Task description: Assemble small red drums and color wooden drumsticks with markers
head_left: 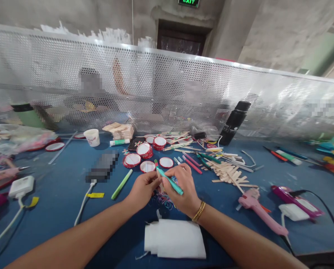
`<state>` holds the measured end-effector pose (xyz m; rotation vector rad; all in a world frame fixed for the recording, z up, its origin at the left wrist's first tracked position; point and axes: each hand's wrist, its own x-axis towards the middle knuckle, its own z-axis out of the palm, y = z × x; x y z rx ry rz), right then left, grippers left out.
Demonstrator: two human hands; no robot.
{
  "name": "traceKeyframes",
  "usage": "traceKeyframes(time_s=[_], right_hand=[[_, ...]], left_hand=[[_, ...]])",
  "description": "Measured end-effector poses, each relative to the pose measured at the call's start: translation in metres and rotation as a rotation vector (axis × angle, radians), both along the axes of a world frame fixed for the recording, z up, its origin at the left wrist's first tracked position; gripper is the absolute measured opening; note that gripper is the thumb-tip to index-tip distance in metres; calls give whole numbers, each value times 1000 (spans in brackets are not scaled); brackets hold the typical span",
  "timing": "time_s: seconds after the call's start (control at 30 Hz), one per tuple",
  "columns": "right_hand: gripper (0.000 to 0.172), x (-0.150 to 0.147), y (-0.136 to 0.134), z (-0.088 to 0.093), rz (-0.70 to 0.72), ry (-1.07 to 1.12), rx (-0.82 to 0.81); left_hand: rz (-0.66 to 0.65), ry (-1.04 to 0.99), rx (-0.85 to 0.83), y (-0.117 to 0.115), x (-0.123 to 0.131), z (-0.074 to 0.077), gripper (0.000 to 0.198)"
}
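Observation:
My right hand [184,194] grips a teal marker [171,182], its tip end pointing up and left. A craft stick [156,164] with green and red colouring at its upper end is pinched upright in the fingers of my left hand [141,189]. Both hands are close together, and the marker's front end meets or overlaps the stick; actual contact I cannot tell. Tangled coloured strings [167,200] lie beneath the hands. Just beyond them are red-rimmed white discs [147,166], some stacked. A green marker [122,184] lies left of my left hand.
Loose craft sticks [231,172] and a pink glue gun [263,215] lie to the right. Folded white cloth [178,239] is in front of me. A phone [103,168] on a cable, a paper cup [92,137] and a black bottle [235,122] stand around. A perforated metal screen [144,82] borders the back.

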<state>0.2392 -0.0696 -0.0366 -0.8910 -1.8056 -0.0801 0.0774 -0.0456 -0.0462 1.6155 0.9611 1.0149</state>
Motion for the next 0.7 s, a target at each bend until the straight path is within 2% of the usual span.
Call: traceKeyframes(time_s=[0.17,0.7], right_hand=[[5,1,-1,0,-39,15,-7],[4,0,-2,1,-9,6,-9]], left_hand=[[12,18,-11,0,0,0,35],[-6,5,-9,-2,2,4,34]])
